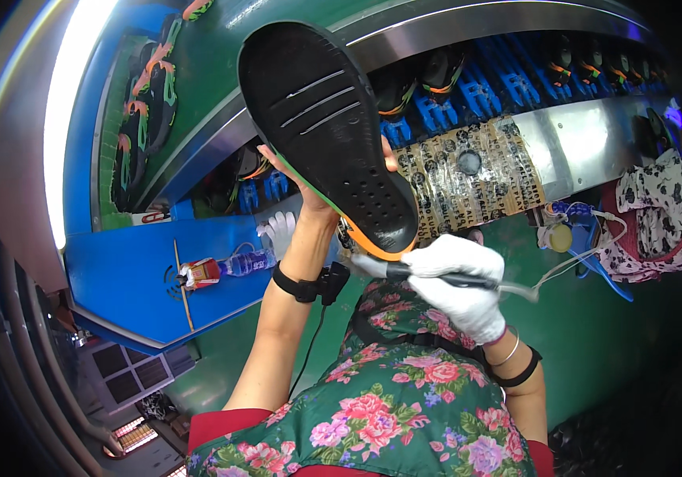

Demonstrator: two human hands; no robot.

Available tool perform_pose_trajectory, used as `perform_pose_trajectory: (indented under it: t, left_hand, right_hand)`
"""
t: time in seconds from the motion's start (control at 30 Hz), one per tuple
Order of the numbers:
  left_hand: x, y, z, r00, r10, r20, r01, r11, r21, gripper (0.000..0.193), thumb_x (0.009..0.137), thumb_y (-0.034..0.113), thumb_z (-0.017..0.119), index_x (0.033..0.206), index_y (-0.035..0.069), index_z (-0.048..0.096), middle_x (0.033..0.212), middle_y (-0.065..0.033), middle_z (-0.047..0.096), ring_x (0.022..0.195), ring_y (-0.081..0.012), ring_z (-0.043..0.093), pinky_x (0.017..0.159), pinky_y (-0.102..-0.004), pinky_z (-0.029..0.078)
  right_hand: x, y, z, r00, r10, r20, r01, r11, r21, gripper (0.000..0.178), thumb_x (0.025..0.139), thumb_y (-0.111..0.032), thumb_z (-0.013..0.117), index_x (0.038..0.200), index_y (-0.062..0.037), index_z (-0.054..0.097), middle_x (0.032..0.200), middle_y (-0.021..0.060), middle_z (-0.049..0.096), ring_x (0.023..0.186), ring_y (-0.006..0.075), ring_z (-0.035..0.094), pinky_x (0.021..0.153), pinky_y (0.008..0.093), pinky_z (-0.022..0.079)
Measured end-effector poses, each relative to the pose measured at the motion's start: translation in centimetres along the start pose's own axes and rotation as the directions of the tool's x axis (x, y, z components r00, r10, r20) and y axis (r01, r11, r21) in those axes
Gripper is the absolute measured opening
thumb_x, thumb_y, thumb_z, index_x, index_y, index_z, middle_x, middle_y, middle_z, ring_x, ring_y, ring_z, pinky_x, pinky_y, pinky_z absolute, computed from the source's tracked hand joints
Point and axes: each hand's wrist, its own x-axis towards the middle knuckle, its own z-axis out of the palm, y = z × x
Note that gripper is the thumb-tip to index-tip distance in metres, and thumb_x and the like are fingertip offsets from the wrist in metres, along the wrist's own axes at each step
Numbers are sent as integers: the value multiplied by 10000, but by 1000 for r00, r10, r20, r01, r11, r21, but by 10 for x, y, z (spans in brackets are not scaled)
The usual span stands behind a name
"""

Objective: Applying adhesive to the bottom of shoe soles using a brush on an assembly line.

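My left hand, bare, grips a large black shoe sole from behind and beneath, its fingers wrapped round the edges. Grooves run across the sole's wide end and small holes dot its narrower end. An orange and green rim shows at the lower edge. In a white glove, my right hand is closed round a brush with a dark handle. The pale, blurred bristles are beside the orange rim at the sole's lower end; whether they touch it I cannot tell.
A blue table at left holds a plastic bottle, a red pack, a thin stick and a white glove. Blue racks with shoes stand behind a tape-covered ledge. Patterned cloth hangs at right.
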Motion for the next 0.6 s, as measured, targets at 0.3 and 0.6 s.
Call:
perform_pose_trajectory:
  t: [0.3,0.6]
  left_hand:
    - [-5,7,-11,993,-115,11,115,987,-108,1419,623,1110,155,1447,6,495,1079,-258,669,902,-363,701,818,-500,604]
    - [-8,12,-25,971,-239,14,239,969,-64,1349,712,1058,163,1470,-7,497,1129,-271,688,939,-352,734,839,-497,631]
  right_hand:
    - [1,-3,11,970,-171,174,199,967,-161,238,736,-5,856,954,-77,793,937,106,780,770,237,714,692,340,565]
    - [6,14,18,917,-283,281,361,888,-285,264,759,-21,846,1002,-108,792,955,84,779,780,254,721,704,362,569]
